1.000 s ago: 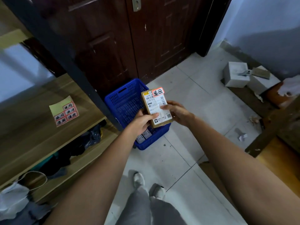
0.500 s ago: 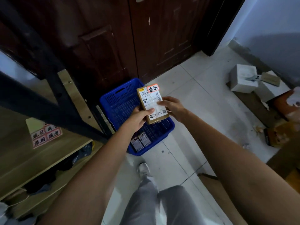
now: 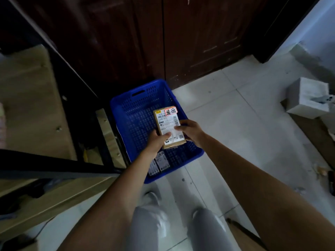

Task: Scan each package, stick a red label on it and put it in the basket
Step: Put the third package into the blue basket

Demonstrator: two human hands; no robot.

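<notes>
Basket (image 3: pixel 126 113), centre of frame: bright blue plastic, walls and bottom pierced in a regular grid of small holes. Package (image 3: pixel 170 129) above it: tan cardboard, white shipping label with black barcode and print. Sticker (image 3: pixel 170 112) at its top: red-orange, black characters. Door (image 3: pixel 181 42), top: dark reddish-brown wood. Floor (image 3: pixel 235 124), right: pale grey tiles, thin dark joints. Shelf (image 3: pixel 32 105), left: light wood, black frame. Trousers (image 3: pixel 150 229), bottom: grey.

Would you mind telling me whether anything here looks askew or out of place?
Only the red label: it sits slightly tilted at the package's far corner and seems to overhang the edge. Both hands hold the package over the blue basket.
</notes>
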